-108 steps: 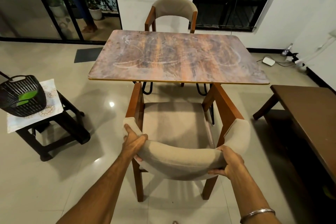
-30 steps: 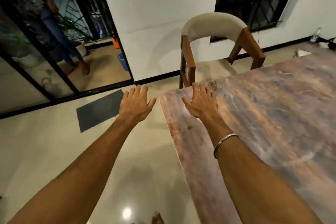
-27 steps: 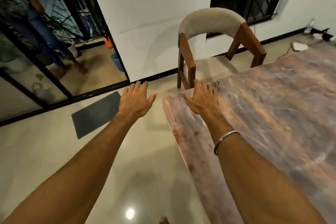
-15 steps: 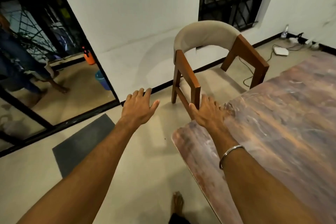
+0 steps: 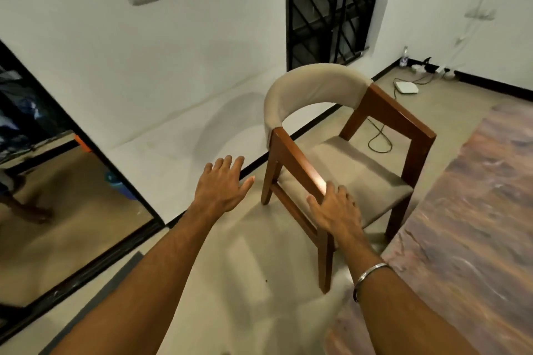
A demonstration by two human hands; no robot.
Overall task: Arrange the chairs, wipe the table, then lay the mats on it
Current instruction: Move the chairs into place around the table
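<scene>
A wooden chair (image 5: 343, 158) with a beige padded seat and curved beige backrest stands on the floor, its front facing the brown marbled table (image 5: 473, 239) at the right. My right hand (image 5: 336, 207) reaches over the near wooden armrest with fingers spread, at or just above it. My left hand (image 5: 222, 184) hovers open over the floor, left of the chair's rear leg, holding nothing. No mats or cloth are in view.
A white wall runs close behind the chair, with a barred window (image 5: 331, 6) above it. A glass door (image 5: 57, 181) is at the left, a dark floor mat (image 5: 95, 300) below it. A white device (image 5: 406, 87) and cables lie on the floor beyond the chair.
I have walked along the table's side toward the far chair. Both hands moved forward; the right hand left the table corner and reached the chair's armrest.
</scene>
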